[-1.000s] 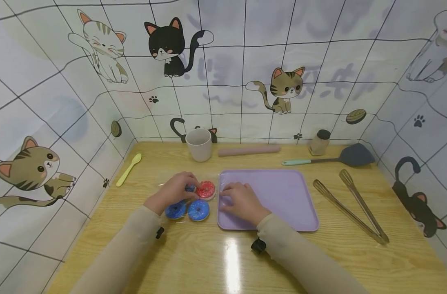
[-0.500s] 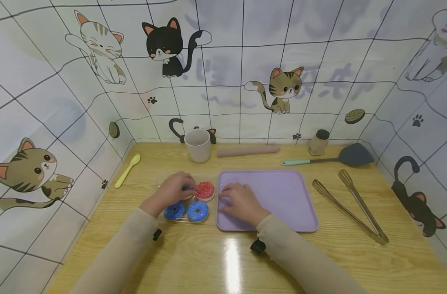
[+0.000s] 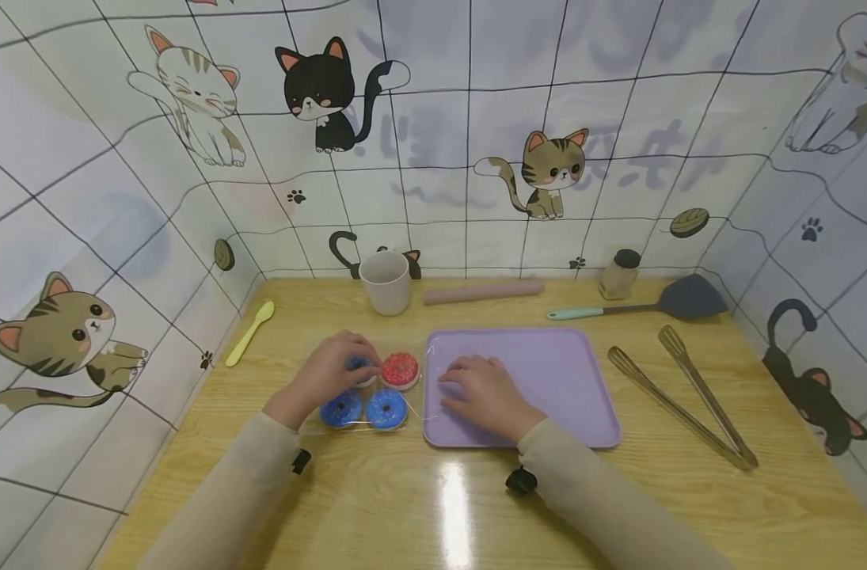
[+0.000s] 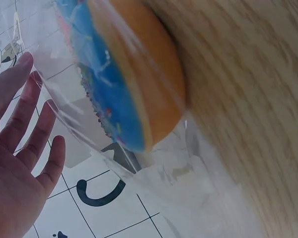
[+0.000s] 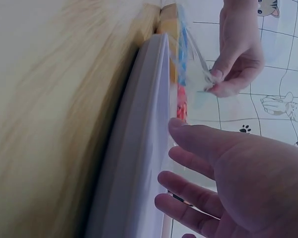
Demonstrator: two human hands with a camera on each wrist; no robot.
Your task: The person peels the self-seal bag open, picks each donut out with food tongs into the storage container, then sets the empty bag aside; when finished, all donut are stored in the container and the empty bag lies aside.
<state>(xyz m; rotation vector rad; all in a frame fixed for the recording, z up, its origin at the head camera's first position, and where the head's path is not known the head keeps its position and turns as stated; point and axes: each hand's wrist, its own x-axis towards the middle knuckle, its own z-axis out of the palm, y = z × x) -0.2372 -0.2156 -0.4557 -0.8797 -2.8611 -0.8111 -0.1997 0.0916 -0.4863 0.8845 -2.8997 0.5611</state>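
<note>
A clear plastic pack [image 3: 367, 389] on the wooden table holds one red donut [image 3: 400, 370] and three blue donuts [image 3: 386, 408]. My left hand [image 3: 329, 372] lies over the pack's far left corner. In the right wrist view its fingertips [image 5: 214, 82] pinch the clear film. The left wrist view shows a blue donut [image 4: 119, 84] close up under the film. My right hand [image 3: 484, 392] rests with relaxed fingers on the left part of the purple tray [image 3: 554, 372], just right of the pack, and holds nothing. The tray's rim [image 5: 139, 148] runs past that hand [image 5: 228, 183].
Along the back stand a pale cup [image 3: 385, 281], a pink rolling pin [image 3: 483, 293], a small dark-lidded jar [image 3: 620, 275] and a teal-handled spatula [image 3: 647, 307]. A yellow spoon [image 3: 250, 331] lies at the left and metal tongs [image 3: 682, 396] at the right. Cat-printed walls enclose three sides.
My right hand has slid a little to the right on the tray, away from its left rim. The left hand stays on the donut pack.
</note>
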